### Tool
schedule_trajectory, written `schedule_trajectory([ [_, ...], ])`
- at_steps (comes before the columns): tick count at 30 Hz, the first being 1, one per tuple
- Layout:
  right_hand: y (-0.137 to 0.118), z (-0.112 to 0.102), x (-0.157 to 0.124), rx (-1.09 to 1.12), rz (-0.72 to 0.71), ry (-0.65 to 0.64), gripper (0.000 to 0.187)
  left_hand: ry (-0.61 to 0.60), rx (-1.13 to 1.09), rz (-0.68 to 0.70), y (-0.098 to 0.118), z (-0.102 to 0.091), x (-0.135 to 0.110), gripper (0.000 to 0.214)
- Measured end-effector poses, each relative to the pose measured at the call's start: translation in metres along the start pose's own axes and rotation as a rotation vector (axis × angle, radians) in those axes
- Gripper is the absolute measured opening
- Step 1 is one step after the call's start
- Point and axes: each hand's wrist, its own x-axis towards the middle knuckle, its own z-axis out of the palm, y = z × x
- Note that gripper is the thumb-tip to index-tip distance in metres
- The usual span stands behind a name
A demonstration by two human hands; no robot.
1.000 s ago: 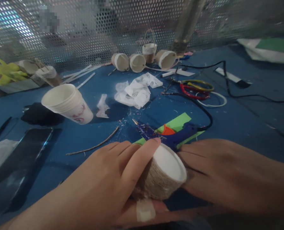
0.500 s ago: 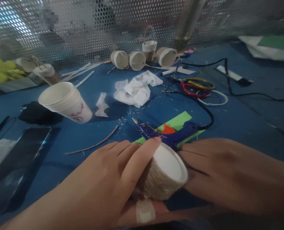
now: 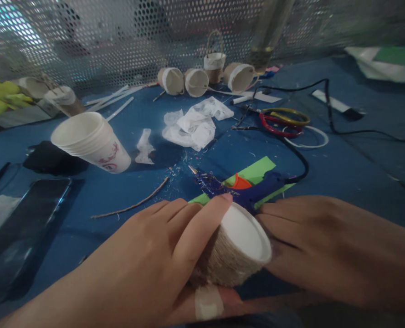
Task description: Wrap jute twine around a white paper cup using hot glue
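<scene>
My left hand (image 3: 157,250) is wrapped around a paper cup (image 3: 229,257) whose side is wound with brown twine. The cup tilts, and its white base faces up toward the right. My left thumb presses near its upper edge, and a tan bandage (image 3: 209,303) circles one finger below. Against the cup's right side is my right hand (image 3: 315,241), with its fingers curled in. Its fingertips are hidden, so what they grip cannot be seen. Just beyond the hands, a blue glue gun (image 3: 257,193) with an orange trigger lies on a green strip (image 3: 257,168).
Stacked paper cups (image 3: 96,143) lean at left, near a phone (image 3: 28,223). A loose twine piece (image 3: 134,209) lies before the left hand. Crumpled white material (image 3: 195,125), wire coils (image 3: 284,120) and a black cord (image 3: 330,105) lie beyond. Small decorated cups (image 3: 197,82) line the mesh panel (image 3: 120,41).
The cup has shifted very slightly right in view, with my left thumb still on it. Both hands keep nearly the same pose. The view has moved a little.
</scene>
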Motion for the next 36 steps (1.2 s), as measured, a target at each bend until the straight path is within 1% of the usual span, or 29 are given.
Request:
schedule_trajectory([
  [4,-0.0004,-0.0003,-0.0012,-0.005,0.000,-0.015,0.044,-0.040,-0.032,-0.011,0.0007,-0.0009,-0.0006,0.070],
  [5,-0.0002,0.0001,-0.0017,-0.006,0.002,-0.011,0.043,-0.019,-0.025,-0.012,0.0007,-0.0014,0.0000,0.070],
  [7,0.0003,0.0012,-0.0024,0.001,0.003,-0.003,0.043,-0.041,-0.032,-0.008,0.0007,-0.0022,0.0015,0.070],
  [13,0.0000,0.0004,-0.0030,-0.002,0.012,-0.020,0.042,-0.021,-0.004,0.005,0.0008,-0.0014,0.0009,0.068],
  [14,-0.0003,-0.0001,-0.0031,-0.004,0.008,-0.021,0.042,-0.024,-0.002,-0.014,0.0009,-0.0010,0.0000,0.068],
  [16,-0.0008,-0.0008,-0.0033,-0.008,0.002,-0.018,0.043,-0.033,-0.005,0.001,0.0007,-0.0008,-0.0012,0.069],
  [26,0.0002,-0.0002,0.0002,-0.037,-0.005,0.018,0.044,-0.052,-0.010,-0.015,0.0020,-0.0043,0.0010,0.067],
  [30,-0.0007,-0.0010,-0.0004,-0.054,-0.019,0.029,0.043,-0.029,0.006,-0.025,0.0017,-0.0035,0.0001,0.068],
  [36,-0.0025,-0.0044,0.0030,-0.067,-0.004,0.049,0.050,-0.026,-0.008,-0.031,0.0011,-0.0045,0.0035,0.079],
])
